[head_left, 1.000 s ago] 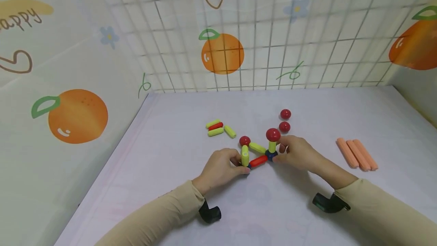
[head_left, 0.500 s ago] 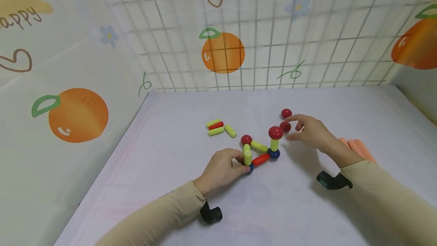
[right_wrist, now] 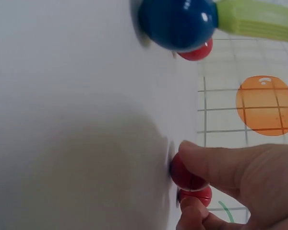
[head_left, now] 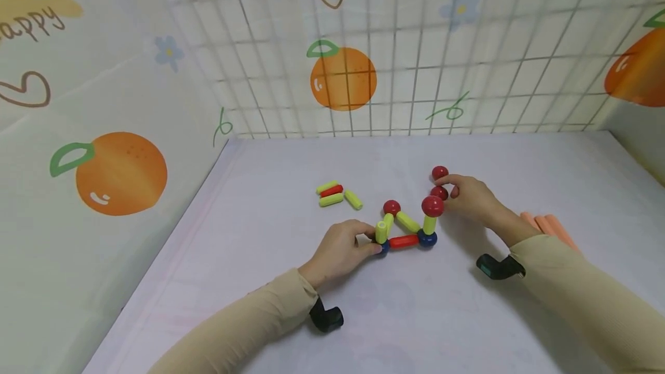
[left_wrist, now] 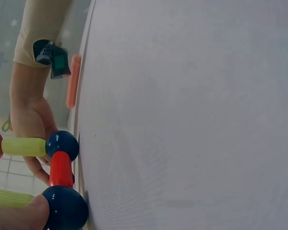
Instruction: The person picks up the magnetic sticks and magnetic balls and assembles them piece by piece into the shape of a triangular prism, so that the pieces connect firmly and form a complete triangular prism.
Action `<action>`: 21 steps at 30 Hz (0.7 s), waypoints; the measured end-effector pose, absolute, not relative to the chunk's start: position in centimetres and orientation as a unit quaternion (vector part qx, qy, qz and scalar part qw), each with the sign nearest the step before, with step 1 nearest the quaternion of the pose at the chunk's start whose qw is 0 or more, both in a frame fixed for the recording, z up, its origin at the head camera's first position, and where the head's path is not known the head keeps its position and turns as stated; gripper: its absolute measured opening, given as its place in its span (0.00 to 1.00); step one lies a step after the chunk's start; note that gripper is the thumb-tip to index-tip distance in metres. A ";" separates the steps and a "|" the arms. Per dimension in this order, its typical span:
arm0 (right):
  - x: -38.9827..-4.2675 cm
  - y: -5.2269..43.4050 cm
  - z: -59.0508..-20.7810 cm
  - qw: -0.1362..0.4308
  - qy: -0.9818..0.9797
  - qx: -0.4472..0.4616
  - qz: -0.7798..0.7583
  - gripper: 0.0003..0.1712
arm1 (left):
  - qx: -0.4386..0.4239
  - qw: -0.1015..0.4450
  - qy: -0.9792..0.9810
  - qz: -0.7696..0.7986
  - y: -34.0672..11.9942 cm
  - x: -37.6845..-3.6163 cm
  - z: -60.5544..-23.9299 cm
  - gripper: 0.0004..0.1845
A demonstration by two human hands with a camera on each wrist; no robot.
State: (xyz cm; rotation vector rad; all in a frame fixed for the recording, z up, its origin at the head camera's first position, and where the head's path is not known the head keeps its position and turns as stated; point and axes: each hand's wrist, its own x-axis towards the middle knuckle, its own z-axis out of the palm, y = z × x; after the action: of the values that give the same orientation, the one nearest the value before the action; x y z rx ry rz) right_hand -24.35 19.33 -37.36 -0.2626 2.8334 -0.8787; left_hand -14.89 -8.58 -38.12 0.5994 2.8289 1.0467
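Left hand (head_left: 340, 250), one: pinching the left blue ball (head_left: 383, 246) of the stick-and-ball assembly (head_left: 408, 222). Right hand (head_left: 470, 198), one: off the assembly's right blue ball (head_left: 427, 239) within the last second, now pinching the nearer loose red ball (head_left: 439, 191), just behind the assembly's right end. Assembly, between both hands: turned slightly, red stick (head_left: 403, 242) now nearly level along the front; bare yellow-green post (head_left: 381, 232) at left, right post (head_left: 429, 225) capped by a red ball (head_left: 433, 206). Probable meaning for the work: capped post standing unaided, steadying left to one hand, a fresh ball brought into play. Farther loose red ball (head_left: 440, 171): behind the assembly, fingertip contact impossible to tell. Loose short sticks (head_left: 331, 200), three yellow-green, one red: left and behind the assembly. Orange-pink sticks (head_left: 544, 224), three: right of the assembly, partly hidden by the right sleeve (head_left: 566, 281).
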 end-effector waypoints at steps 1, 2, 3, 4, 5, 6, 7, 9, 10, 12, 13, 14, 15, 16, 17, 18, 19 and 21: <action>-24.3 19.4 -37.4 0.080 0.949 -0.085 -0.292 0.30 | 0.197 0.035 0.918 0.341 -8.6 -15.0 -38.1 0.13; -24.2 19.5 -37.5 0.077 0.951 -0.084 -0.289 0.29 | 0.200 0.039 0.917 0.342 -8.6 -15.1 -38.1 0.13; -24.2 19.6 -37.5 0.074 0.952 -0.084 -0.286 0.28 | 0.202 0.040 0.916 0.343 -8.8 -15.3 -38.1 0.14; -24.1 19.6 -37.5 0.072 0.952 -0.084 -0.286 0.28 | 0.204 0.036 0.917 0.340 -9.0 -15.5 -38.1 0.14; -24.0 19.7 -37.6 0.069 0.952 -0.084 -0.285 0.27 | 0.201 0.030 0.920 0.336 -9.2 -15.8 -38.0 0.14; -24.0 19.8 -37.6 0.065 0.953 -0.085 -0.284 0.27 | 0.196 0.018 0.924 0.329 -9.5 -16.1 -37.9 0.15; -23.9 19.9 -37.7 0.062 0.953 -0.086 -0.283 0.26 | 0.185 0.003 0.930 0.319 -10.0 -16.5 -37.9 0.16; -23.8 20.0 -37.8 0.059 0.955 -0.084 -0.279 0.26 | 0.151 -0.029 0.943 0.296 -10.9 -17.5 -37.6 0.17; -23.7 20.1 -37.8 0.059 0.955 -0.082 -0.278 0.26 | 0.129 -0.041 0.951 0.279 -11.4 -18.1 -37.5 0.18; -23.6 20.2 -37.8 0.061 0.957 -0.077 -0.274 0.26 | 0.086 -0.048 0.965 0.245 -12.4 -19.2 -37.4 0.20; -23.5 20.3 -37.8 0.063 0.957 -0.075 -0.273 0.26 | 0.068 -0.043 0.971 0.227 -12.8 -19.6 -37.4 0.20; -23.4 20.3 -37.8 0.065 0.957 -0.072 -0.272 0.26 | 0.054 -0.038 0.975 0.211 -13.2 -20.0 -37.4 0.20; -23.4 20.4 -37.8 0.066 0.957 -0.070 -0.273 0.26 | 0.046 -0.030 0.979 0.196 -13.5 -20.4 -37.4 0.21; -23.2 20.5 -37.7 0.064 0.957 -0.068 -0.274 0.26 | 0.039 -0.024 0.982 0.182 -13.7 -20.6 -37.5 0.20; -23.1 20.5 -37.5 0.062 0.957 -0.065 -0.276 0.26 | 0.038 -0.021 0.984 0.174 -13.8 -20.7 -37.5 0.20; -23.0 20.5 -37.4 0.056 0.957 -0.065 -0.278 0.25 | 0.038 -0.020 0.985 0.169 -13.9 -20.8 -37.6 0.19; -22.8 20.6 -37.1 0.048 0.956 -0.065 -0.281 0.25 | 0.040 -0.020 0.985 0.166 -14.0 -20.9 -37.6 0.19; -22.3 20.7 -36.4 0.036 0.954 -0.060 -0.292 0.26 | 0.041 -0.025 0.985 0.164 -14.0 -21.0 -37.7 0.18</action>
State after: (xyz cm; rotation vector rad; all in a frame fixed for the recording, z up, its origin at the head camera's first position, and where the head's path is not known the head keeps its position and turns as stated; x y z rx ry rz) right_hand -22.31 20.66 -36.37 -0.1836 2.9305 -0.8962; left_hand -21.04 -13.97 -37.66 0.1322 3.1451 0.5222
